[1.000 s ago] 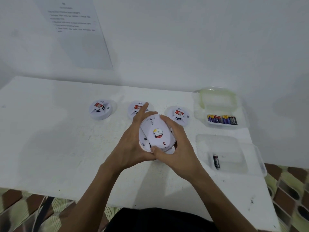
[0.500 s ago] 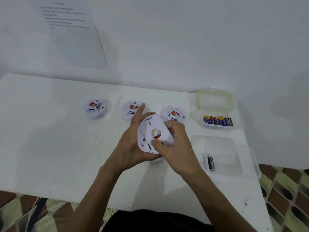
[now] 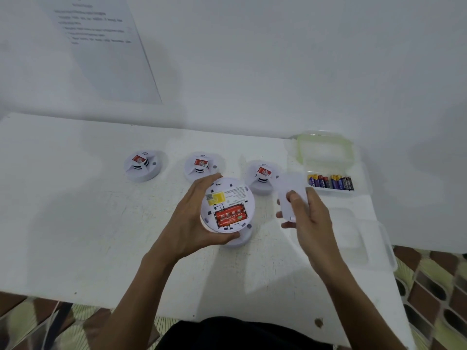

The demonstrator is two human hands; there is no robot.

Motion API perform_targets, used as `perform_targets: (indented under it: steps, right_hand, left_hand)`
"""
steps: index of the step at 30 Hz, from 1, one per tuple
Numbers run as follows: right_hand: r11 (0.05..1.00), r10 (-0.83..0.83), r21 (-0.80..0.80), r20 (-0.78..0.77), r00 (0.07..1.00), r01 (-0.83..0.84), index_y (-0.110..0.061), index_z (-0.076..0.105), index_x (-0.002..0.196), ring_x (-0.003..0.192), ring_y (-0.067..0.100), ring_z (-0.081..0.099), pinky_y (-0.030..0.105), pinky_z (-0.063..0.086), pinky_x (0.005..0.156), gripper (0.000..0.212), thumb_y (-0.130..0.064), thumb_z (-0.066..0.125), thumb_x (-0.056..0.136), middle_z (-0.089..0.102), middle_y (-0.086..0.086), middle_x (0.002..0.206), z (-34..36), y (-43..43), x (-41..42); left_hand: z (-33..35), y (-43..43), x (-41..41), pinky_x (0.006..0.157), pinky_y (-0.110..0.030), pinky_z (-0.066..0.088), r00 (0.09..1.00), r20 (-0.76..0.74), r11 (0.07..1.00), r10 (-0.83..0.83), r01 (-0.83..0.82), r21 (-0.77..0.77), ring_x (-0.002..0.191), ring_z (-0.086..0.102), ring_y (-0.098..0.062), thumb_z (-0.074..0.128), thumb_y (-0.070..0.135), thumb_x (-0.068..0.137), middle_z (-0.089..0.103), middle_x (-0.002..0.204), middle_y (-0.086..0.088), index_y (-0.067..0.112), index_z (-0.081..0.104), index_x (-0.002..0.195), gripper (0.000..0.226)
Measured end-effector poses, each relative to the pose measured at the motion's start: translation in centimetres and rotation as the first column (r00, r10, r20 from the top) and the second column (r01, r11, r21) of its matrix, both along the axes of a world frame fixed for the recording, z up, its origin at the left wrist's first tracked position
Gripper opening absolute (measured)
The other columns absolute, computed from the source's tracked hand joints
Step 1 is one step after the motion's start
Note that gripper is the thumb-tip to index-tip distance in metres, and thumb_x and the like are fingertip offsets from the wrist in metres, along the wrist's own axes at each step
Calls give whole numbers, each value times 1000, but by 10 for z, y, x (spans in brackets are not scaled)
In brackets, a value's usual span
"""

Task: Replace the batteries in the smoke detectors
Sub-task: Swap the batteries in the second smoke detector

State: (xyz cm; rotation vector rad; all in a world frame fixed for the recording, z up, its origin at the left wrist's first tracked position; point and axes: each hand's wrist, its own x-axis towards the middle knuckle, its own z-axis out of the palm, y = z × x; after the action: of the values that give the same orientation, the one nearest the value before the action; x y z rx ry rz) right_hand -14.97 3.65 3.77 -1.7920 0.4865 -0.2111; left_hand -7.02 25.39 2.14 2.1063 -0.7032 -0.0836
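My left hand (image 3: 192, 218) grips a white round smoke detector (image 3: 227, 205), turned back side up above the table. Its battery bay shows red batteries (image 3: 230, 215) and a yellow label. My right hand (image 3: 307, 218) holds the detached white back cover (image 3: 290, 195) off to the right of the detector. Three more smoke detectors stand in a row behind: left (image 3: 142, 165), middle (image 3: 201, 165), right (image 3: 262, 176). A clear box (image 3: 326, 157) at the back right holds several fresh batteries (image 3: 330, 182).
A second clear tray (image 3: 364, 238) lies on the white table (image 3: 75, 223) right of my right hand; its contents are hidden by the hand. A printed sheet (image 3: 106, 46) hangs on the wall. Patterned floor shows past the table's right edge.
The back cover has come off the detector: my right hand drew it away to the right, exposing the red batteries. My left hand keeps hold of the detector.
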Motion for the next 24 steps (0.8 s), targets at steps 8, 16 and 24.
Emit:
perform_targets:
  steps: [8, 16, 24]
  right_hand:
    - [619, 108, -711, -343, 933, -332, -15, 48, 128, 65, 13, 57, 22, 39, 52, 26, -16, 40, 102, 62, 1, 82, -63, 3, 0]
    - [361, 44, -884, -302, 952, -297, -16, 71, 108, 78, 28, 64, 29, 51, 48, 45, -13, 85, 66, 68, 16, 99, -94, 12, -4]
    - [541, 78, -770, -354, 932, -338, -19, 56, 133, 122, 33, 49, 36, 50, 87, 43, -27, 61, 91, 43, 16, 145, -88, 14, -5]
  left_hand:
    - [4, -1, 4, 96, 3, 26, 1000, 18, 999, 1, 0, -33, 120, 33, 23, 73, 61, 61, 31, 129, 36, 45, 27, 131, 86]
    - [2, 3, 8, 108, -25, 31, 1000, -2, 1000, -1, 1, -10, 130, 38, -7, 64, 78, 57, 36, 140, 14, 44, 21, 135, 95]
    - [6, 2, 9, 103, -1, 17, 999, 15, 999, -50, 50, -2, 121, 21, 27, 64, 74, 62, 25, 132, 28, 42, 24, 129, 84]
